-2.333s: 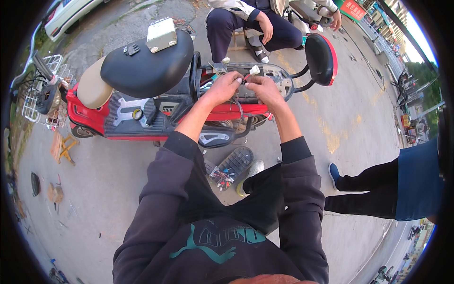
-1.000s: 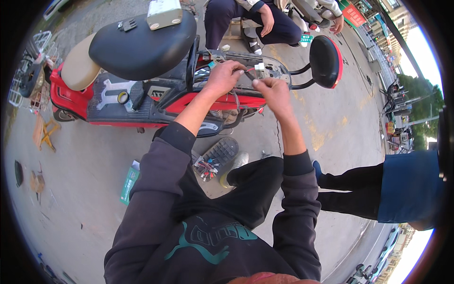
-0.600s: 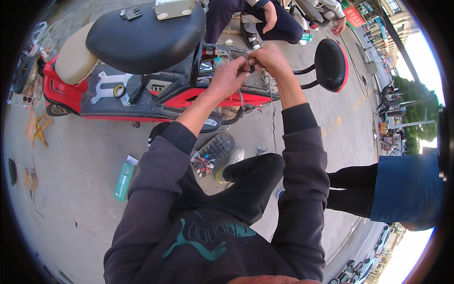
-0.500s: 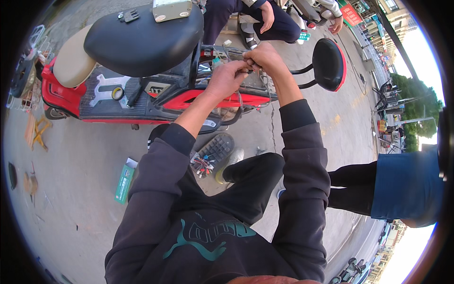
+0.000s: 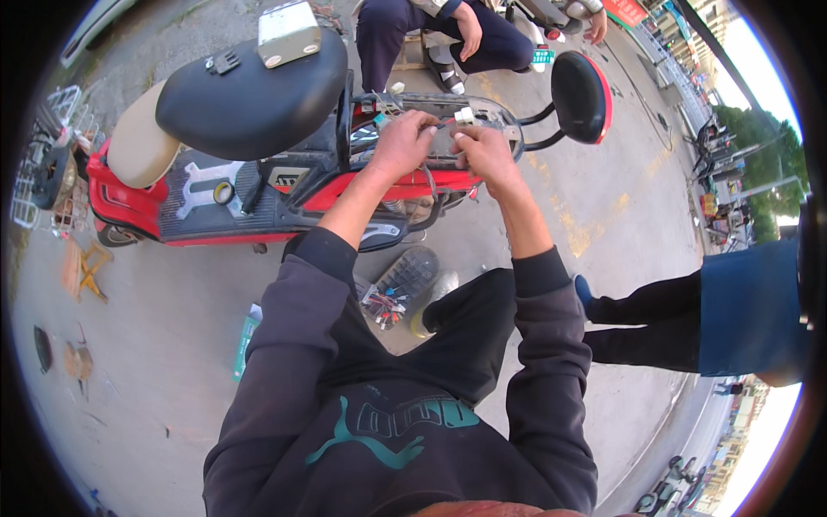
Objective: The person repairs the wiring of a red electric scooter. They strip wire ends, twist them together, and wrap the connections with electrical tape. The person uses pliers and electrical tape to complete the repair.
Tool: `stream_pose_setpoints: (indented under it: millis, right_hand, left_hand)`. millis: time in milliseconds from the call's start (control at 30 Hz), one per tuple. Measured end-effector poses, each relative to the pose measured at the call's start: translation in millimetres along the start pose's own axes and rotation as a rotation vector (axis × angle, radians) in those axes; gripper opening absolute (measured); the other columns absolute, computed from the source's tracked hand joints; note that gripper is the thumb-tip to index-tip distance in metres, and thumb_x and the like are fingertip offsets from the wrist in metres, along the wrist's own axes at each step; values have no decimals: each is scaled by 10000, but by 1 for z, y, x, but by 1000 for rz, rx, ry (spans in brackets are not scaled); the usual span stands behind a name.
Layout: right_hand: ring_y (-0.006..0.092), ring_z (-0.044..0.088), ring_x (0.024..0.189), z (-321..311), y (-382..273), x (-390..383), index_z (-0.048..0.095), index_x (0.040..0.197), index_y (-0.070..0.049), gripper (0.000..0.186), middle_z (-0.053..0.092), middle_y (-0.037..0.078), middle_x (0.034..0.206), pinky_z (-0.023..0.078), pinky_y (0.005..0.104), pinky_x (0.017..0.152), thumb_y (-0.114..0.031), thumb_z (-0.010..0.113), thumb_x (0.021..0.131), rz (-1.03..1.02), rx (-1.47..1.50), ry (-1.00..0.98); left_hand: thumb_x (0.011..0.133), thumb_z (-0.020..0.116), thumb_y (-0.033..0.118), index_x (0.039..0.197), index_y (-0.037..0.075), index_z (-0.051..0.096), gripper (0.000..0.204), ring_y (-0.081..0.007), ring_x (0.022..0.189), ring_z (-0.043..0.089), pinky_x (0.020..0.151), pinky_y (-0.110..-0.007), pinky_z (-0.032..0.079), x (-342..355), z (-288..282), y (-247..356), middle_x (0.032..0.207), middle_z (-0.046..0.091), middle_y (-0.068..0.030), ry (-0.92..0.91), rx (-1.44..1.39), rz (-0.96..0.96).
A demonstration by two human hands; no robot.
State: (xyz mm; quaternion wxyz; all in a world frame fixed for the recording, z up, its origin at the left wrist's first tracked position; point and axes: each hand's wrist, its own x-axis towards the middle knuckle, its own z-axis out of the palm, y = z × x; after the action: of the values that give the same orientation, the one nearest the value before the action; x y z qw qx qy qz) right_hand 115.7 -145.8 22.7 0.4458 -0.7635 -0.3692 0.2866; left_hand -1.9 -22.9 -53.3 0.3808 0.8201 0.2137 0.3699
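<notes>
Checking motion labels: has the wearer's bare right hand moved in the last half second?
Yes: the right hand has come lower in the view, judged against the rounded, padded black-and-red backrest.

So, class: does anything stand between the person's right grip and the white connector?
Nothing visible does. The white connector sits just beyond the right grip; the big black seat is off to the left, beyond the left grip and clear of that gap. Whether a thin wire crosses it is too small to tell.

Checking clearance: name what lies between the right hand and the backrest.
In the head view, the scooter's rear deck and two curved black bars lie between the right hand and the black, red-backed backrest.
</notes>
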Motion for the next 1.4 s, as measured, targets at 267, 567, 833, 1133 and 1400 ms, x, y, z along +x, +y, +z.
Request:
stream_pose_setpoints:
  millis: [267,567,833,1133,1400]
  right_hand:
    - [65,515,548,23,15,12,579,1385,-22,461,572,-9,772,385,219,426,-43,547,926,132,642,-160]
    - [33,467,536,13,18,26,717,1086,-27,222,573,-40,717,317,217,417,-144,691,899,100,308,-143]
    - [168,626,763,3,18,34,741,981,66,336,707,80,800,506,357,714,-257,708,897,28,34,-169]
    - [68,436,536,-4,22,35,750,994,4,389,590,-13,692,322,267,475,-371,766,893,-130,26,-257]
    - [79,401,420,2,2,25,765,992,-10,352,451,-43,553,272,284,390,-325,793,839,91,300,-249]
  left_hand:
    - [1004,594,123,1182,-11,633,226,-109,806,607,728,-286,504,12,-11,-10,967,682,-49,-187,-204,-113]
    - [990,614,71,1199,35,494,244,-90,827,592,723,-268,502,9,-15,4,1014,619,-37,-174,-409,-285]
    - [979,630,93,1186,29,620,217,-75,779,568,696,-257,480,12,-6,-20,949,638,8,-199,-365,-192]
    - [984,596,170,1124,1,696,241,-83,755,580,700,-263,484,10,-16,-4,870,661,-3,-257,-330,-209]
    - [1019,598,184,1173,21,695,245,-80,861,566,779,-253,447,13,-28,-10,965,683,-4,-281,-485,-228]
